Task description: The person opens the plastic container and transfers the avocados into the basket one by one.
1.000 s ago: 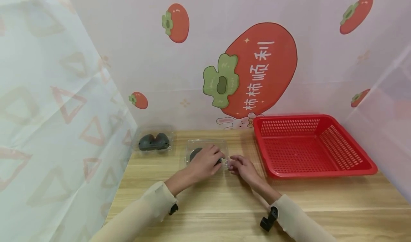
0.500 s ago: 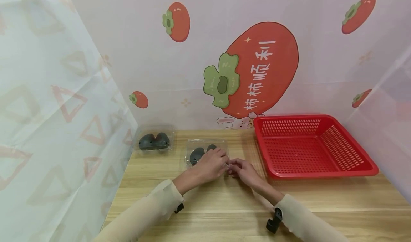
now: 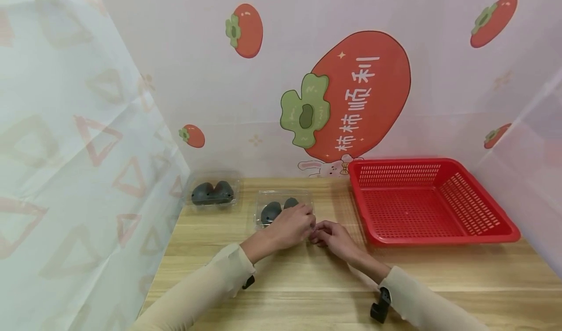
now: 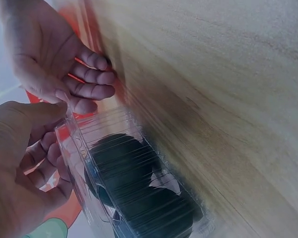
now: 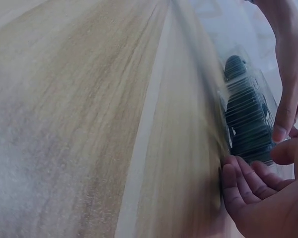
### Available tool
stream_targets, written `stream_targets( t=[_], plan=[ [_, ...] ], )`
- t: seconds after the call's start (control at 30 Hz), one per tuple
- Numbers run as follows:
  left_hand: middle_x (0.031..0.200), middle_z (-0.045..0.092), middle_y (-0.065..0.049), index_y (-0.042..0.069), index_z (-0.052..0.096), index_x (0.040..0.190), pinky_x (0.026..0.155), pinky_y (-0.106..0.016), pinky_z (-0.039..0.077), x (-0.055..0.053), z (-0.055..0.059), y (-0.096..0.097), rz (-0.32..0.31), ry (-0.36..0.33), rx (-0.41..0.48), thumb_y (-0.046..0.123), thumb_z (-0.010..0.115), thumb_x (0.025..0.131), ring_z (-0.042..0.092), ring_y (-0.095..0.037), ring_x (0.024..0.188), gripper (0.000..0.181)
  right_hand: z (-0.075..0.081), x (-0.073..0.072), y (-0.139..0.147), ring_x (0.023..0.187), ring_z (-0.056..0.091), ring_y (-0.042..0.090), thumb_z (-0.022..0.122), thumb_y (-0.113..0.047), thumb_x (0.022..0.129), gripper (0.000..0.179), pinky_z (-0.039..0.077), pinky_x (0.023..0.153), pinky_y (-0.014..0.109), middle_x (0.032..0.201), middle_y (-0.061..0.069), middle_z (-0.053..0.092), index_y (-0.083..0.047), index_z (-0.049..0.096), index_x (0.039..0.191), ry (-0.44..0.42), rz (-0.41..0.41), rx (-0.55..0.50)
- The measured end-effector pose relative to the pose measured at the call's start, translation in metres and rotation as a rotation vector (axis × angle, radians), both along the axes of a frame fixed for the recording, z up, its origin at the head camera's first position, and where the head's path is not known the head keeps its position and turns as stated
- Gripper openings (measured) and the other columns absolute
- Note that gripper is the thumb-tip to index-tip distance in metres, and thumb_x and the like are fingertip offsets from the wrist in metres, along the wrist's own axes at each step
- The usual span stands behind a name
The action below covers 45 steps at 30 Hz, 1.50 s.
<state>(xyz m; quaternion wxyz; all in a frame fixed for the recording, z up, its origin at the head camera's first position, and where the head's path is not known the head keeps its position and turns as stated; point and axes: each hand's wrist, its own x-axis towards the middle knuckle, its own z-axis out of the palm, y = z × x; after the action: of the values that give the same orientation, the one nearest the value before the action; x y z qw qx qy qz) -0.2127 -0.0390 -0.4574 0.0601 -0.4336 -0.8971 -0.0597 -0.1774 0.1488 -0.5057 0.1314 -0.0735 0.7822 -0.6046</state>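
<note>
A clear plastic clamshell box (image 3: 283, 193) lies on the table ahead of me, with dark, smooth, rounded objects (image 3: 270, 213) inside; their kind is unclear. My left hand (image 3: 293, 226) covers its near right part. In the left wrist view, the left thumb and curled fingers grip the box's rim at a corner. My right hand (image 3: 331, 238) meets the left one at that corner, its thumb and forefinger pinching the plastic edge. Its other fingers lie loosely bent beside the box's end wall (image 4: 111, 119). The lid looks down on the box.
A second clear box (image 3: 237, 187) with similar dark objects (image 3: 212, 193) stands at the back left. To the right is a red plastic basket (image 3: 364, 214) with nothing in it. Printed sheets (image 3: 246, 92) enclose the wooden table (image 3: 298, 292) at the back and sides.
My left hand has slid right and slightly nearer to the box's right corner, uncovering more of the dark objects. The right hand has closed in beside it. The box has hardly moved.
</note>
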Motion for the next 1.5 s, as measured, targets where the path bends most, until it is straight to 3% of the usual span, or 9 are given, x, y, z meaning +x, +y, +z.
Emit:
stream_targets(
  t=[0.23, 0.63, 0.97, 1.5],
  plan=[
    [0.097, 0.066, 0.003, 0.015, 0.082, 0.094, 0.075, -0.021, 0.053, -0.001, 0.001, 0.002, 0.0, -0.027, 0.009, 0.015, 0.074, 0.098, 0.058, -0.012, 0.09, 0.009, -0.006, -0.003, 0.004, 0.099, 0.074, 0.026, 0.054, -0.006, 0.108, 0.024, 0.062, 0.083, 0.035, 0.109, 0.022, 0.075, 0.012, 0.066, 0.118, -0.042, 0.063, -0.07],
    [0.087, 0.06, 0.005, 0.015, 0.082, 0.088, 0.063, -0.02, 0.047, -0.001, -0.004, 0.008, 0.058, -0.055, 0.034, 0.011, 0.068, 0.1, 0.055, -0.011, 0.079, 0.019, -0.009, -0.005, 0.006, 0.101, 0.075, 0.026, 0.051, -0.007, 0.11, 0.023, 0.062, 0.085, 0.036, 0.109, 0.015, 0.076, 0.01, 0.064, 0.117, -0.106, 0.1, -0.189],
    [0.092, 0.066, 0.003, 0.014, 0.082, 0.092, 0.07, -0.023, 0.054, -0.001, -0.005, 0.009, 0.093, -0.073, 0.047, 0.004, 0.07, 0.093, 0.063, -0.013, 0.086, 0.015, -0.012, -0.006, 0.009, 0.103, 0.074, 0.025, 0.052, -0.011, 0.11, 0.025, 0.061, 0.089, 0.035, 0.108, 0.013, 0.075, 0.009, 0.064, 0.121, -0.157, 0.13, -0.29],
    [0.091, 0.066, 0.003, 0.012, 0.079, 0.084, 0.071, -0.023, 0.056, 0.004, -0.004, 0.011, 0.129, -0.09, 0.122, 0.001, 0.075, 0.088, 0.065, -0.013, 0.086, 0.013, -0.018, -0.011, 0.009, 0.095, 0.073, 0.019, 0.057, -0.008, 0.107, 0.021, 0.062, 0.087, 0.032, 0.099, 0.008, 0.076, 0.008, 0.068, 0.116, -0.218, 0.084, -0.369]
  ],
)
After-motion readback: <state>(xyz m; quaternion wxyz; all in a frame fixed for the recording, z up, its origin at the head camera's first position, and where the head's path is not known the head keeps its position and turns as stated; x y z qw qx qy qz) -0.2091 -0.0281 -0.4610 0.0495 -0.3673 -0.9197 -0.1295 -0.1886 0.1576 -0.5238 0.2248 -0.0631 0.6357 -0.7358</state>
